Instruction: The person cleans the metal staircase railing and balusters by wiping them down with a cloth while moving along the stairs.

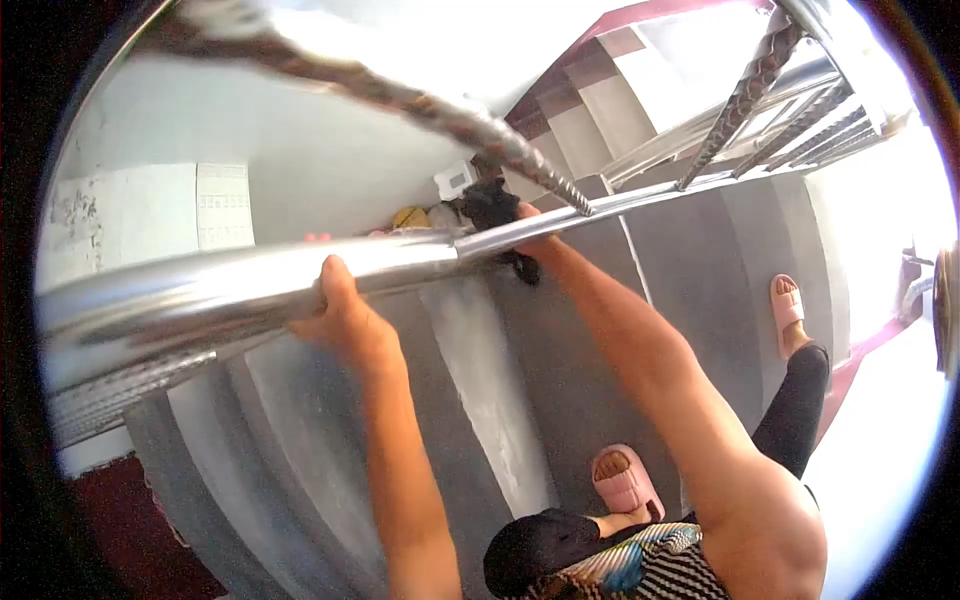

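Observation:
My left hand (pixel 352 325) grips a thick shiny metal handrail (pixel 190 290); the thumb lies against the near side and fingertips show over the far edge. Farther along, my right hand (pixel 538 243) is at the thinner rail (pixel 650 197), partly hidden behind it. A crumpled black cloth (pixel 490 205) is in that hand, bunched on the far side of the rail, with a bit hanging below. Close by, a twisted metal baluster (pixel 520 155) meets the thinner rail.
Grey stair steps (pixel 690 270) run beneath me. My feet, in pink slippers (pixel 625 480), stand on different steps. More twisted balusters (pixel 750 80) rise at the upper right. Beyond the rail are a lighter flight of stairs (pixel 600 95) and a yellow item (pixel 410 217).

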The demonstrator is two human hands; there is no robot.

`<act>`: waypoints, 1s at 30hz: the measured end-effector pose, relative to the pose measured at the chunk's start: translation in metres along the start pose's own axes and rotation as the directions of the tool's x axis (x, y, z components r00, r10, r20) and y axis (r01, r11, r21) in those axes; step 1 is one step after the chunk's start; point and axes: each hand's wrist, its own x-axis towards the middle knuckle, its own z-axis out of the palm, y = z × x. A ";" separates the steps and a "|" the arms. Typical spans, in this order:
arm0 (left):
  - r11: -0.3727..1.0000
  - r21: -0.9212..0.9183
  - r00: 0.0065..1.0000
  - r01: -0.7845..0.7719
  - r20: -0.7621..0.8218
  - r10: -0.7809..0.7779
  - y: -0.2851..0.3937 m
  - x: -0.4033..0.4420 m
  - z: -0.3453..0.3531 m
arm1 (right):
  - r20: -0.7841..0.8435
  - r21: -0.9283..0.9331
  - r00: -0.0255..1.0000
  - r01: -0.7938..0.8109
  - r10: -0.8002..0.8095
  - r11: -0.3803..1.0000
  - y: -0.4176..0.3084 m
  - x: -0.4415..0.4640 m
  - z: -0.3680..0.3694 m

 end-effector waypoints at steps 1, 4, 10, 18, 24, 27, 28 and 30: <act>0.998 -0.018 0.998 -0.057 0.030 0.058 -0.006 0.004 -0.002 | 0.007 -0.521 0.997 -0.065 0.080 0.851 0.008 0.022 -0.016; 0.969 -0.028 0.967 -0.246 0.058 0.247 -0.021 0.013 -0.004 | -0.060 -0.632 0.961 0.174 -0.271 0.755 -0.064 0.001 0.037; 0.996 0.060 0.992 -0.070 0.114 0.063 -0.002 0.005 -0.006 | -0.111 -0.630 0.981 0.053 -0.157 0.775 -0.066 -0.028 0.036; 0.999 0.044 0.996 -0.019 0.089 0.015 0.007 -0.001 -0.005 | -0.135 -0.317 0.975 -0.210 0.175 0.925 -0.109 -0.157 0.070; 0.997 -0.078 0.985 0.020 0.173 -0.006 0.009 0.002 -0.006 | -0.219 -0.228 0.923 0.266 -0.315 0.937 -0.249 -0.173 0.116; 0.978 -0.210 0.985 0.003 0.170 0.034 0.003 0.003 -0.003 | -0.172 -0.524 0.924 0.208 -0.342 0.826 -0.261 -0.123 0.122; 0.975 -0.224 0.986 0.003 0.163 0.035 0.011 0.001 -0.003 | -0.162 -0.542 0.977 0.031 -0.141 0.839 -0.257 -0.098 0.123; 0.967 -0.254 0.979 0.023 0.200 0.029 0.015 -0.001 -0.005 | 0.001 -0.475 1.000 -0.013 0.015 0.880 -0.253 -0.063 0.132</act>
